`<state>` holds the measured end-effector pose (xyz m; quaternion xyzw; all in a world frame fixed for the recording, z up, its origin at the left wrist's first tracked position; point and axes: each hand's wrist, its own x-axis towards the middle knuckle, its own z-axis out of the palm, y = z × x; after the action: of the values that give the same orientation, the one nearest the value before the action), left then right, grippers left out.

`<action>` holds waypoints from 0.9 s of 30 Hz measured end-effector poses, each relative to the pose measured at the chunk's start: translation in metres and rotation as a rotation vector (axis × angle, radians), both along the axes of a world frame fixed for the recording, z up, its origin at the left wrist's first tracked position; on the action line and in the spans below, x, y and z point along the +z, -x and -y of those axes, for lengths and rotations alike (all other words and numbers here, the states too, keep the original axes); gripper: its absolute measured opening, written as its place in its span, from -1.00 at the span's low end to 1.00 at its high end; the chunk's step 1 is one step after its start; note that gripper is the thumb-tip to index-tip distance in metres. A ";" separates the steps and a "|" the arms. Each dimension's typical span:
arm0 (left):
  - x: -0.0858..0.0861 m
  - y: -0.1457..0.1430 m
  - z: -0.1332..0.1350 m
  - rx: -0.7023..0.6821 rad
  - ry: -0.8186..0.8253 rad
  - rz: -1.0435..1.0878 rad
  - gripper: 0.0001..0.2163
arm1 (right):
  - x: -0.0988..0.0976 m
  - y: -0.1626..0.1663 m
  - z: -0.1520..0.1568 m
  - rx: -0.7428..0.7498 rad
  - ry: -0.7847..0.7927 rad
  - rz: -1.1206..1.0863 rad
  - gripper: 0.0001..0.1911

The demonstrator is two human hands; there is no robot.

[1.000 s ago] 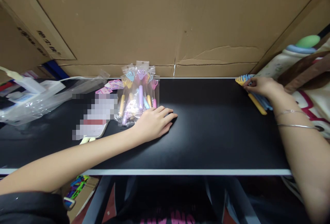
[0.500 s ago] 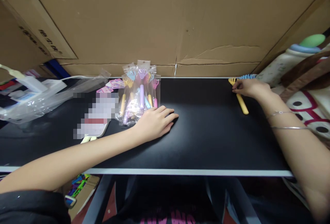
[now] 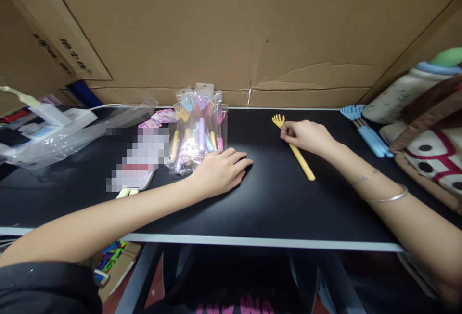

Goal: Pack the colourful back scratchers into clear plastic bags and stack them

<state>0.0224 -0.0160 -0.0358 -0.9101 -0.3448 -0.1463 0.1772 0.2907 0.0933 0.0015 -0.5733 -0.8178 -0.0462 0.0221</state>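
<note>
The left hand (image 3: 218,174) lies palm-down, fingers loosely spread, empty; the right hand (image 3: 309,137) pinches a yellow back scratcher (image 3: 302,163), claw-headed and straight-handled.

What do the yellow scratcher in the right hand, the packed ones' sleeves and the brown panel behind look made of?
Yellow scratcher: probably plastic, smooth and evenly coloured; a foam or rubber grip can't be ruled out.
Sleeves: thin plastic film, clear and glossy, judging by the glare and wrinkles.
Brown panel: most likely cardboard, matte, with creases and fold lines.
</note>
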 end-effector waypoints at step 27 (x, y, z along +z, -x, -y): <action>0.000 0.001 0.000 -0.023 -0.006 -0.002 -0.75 | 0.014 -0.136 -0.042 -0.773 -0.044 0.044 -0.37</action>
<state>0.0210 -0.0159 -0.0357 -0.9135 -0.3339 -0.1485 0.1788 0.4270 0.1356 0.0153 -0.8375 -0.5405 -0.0808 -0.0024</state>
